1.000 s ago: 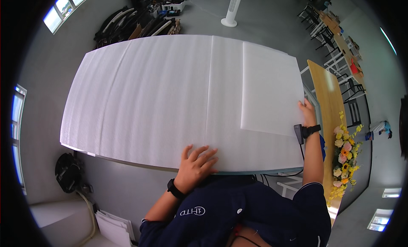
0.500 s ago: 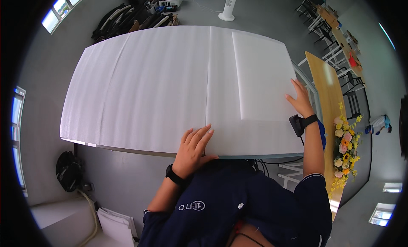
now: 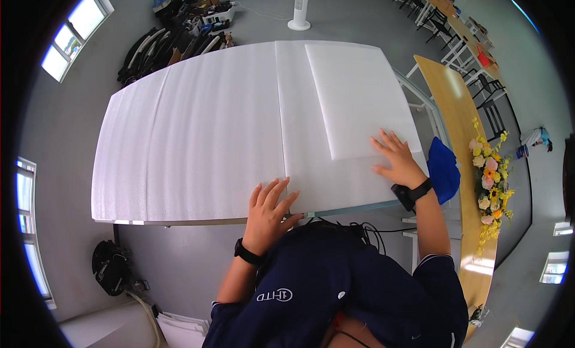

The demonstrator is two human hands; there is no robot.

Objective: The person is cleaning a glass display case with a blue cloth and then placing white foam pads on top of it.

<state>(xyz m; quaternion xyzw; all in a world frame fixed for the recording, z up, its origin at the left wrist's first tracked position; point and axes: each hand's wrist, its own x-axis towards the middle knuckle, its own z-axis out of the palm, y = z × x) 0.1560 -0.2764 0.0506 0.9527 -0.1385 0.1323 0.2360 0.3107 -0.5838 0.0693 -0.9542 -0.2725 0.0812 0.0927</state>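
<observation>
A wide white foam sheet (image 3: 215,132) covers the table in front of me, with creases running from front to back. On its right part lies a smaller rectangular white foam piece (image 3: 356,96). My left hand (image 3: 271,211) rests at the sheet's near edge, beside a long crease, its fingers spread and nothing in it. My right hand (image 3: 398,161) lies with fingers apart at the near right corner of the smaller piece. Both wrists carry dark bands, and a small black box (image 3: 402,196) sits at the right one.
Right of the table are a blue cloth-like thing (image 3: 443,171), a metal frame (image 3: 424,96) and a wooden table (image 3: 461,117) with a flower arrangement (image 3: 490,180). Black cables (image 3: 374,231) hang below the near edge. A white tower fan (image 3: 300,9) stands beyond.
My right hand has moved left and nearer, from the sheet's right edge onto the foam. My left hand stays by the near edge. The view has shifted and turned slightly.
</observation>
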